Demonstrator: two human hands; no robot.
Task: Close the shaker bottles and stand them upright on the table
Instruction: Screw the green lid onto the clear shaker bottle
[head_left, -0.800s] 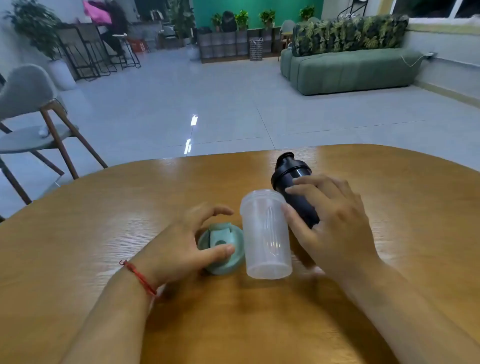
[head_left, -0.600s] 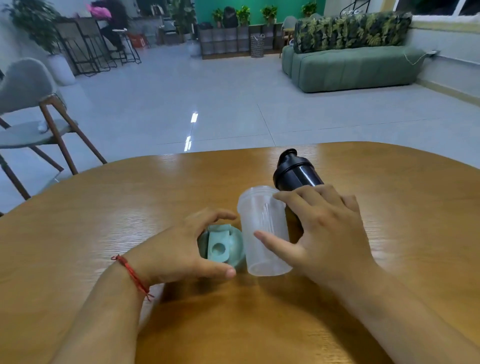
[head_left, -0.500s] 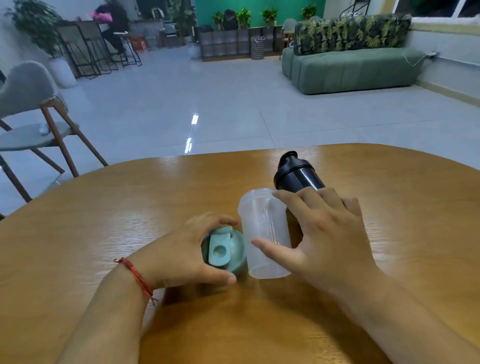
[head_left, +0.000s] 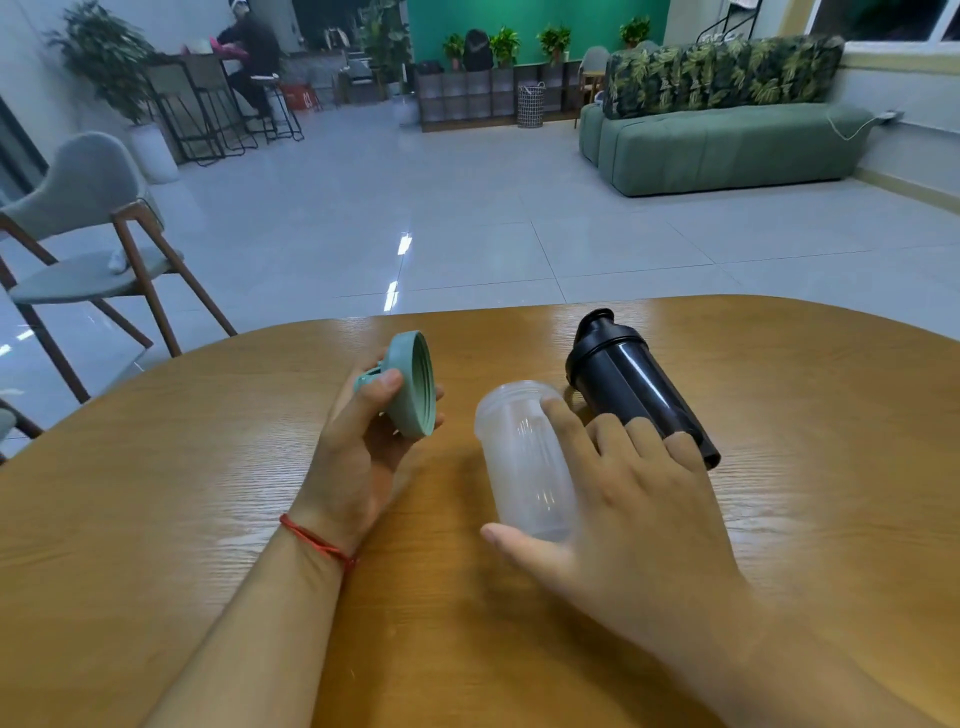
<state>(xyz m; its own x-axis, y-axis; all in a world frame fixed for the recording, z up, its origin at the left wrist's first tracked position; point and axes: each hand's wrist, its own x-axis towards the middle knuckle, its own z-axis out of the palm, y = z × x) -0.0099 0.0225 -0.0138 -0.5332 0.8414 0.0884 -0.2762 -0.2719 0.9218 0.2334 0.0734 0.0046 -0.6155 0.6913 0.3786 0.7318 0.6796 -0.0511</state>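
Observation:
A clear plastic shaker bottle (head_left: 522, 462) lies on its side on the wooden table (head_left: 156, 493), its open mouth pointing away from me, with no lid on it. My right hand (head_left: 623, 499) rests over it, thumb below its base and fingers across its side. My left hand (head_left: 363, 441) holds the mint-green lid (head_left: 413, 384) lifted off the table, its threaded inside facing right toward the bottle. A black shaker bottle (head_left: 631, 387) with its black lid on lies on its side just right of the clear one.
The table's far edge curves just beyond the bottles. A grey chair with wooden legs (head_left: 88, 234) stands at the left. A green sofa (head_left: 727, 140) sits far off at the right, and a person sits at the back left.
My left hand has gripped the green lid and lifted it off the table, turning it on edge. My right hand has settled over the clear bottle.

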